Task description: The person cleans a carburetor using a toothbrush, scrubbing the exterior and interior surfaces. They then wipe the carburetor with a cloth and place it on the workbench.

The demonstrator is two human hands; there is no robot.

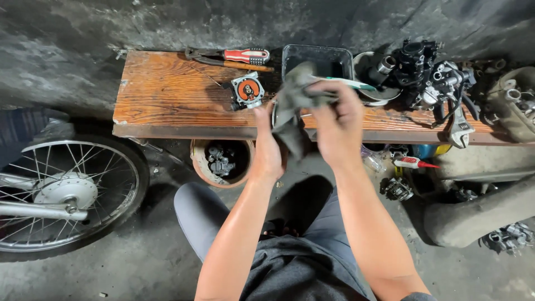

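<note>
both hands grip a grey rag (292, 111): left hand (266, 146) closed at seven o'clock, right hand (336, 125) pinching at three, rag hanging vertically.

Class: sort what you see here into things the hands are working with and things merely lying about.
In hand: grey rag, left hand, right hand.

Lying about: pliers, orange-faced part, black tray, wrench, spoked wheel, wooden bench.

Motorcycle repair workshop: engine parts (423, 72), pliers (228, 56), spoked wheel (67, 192).
</note>
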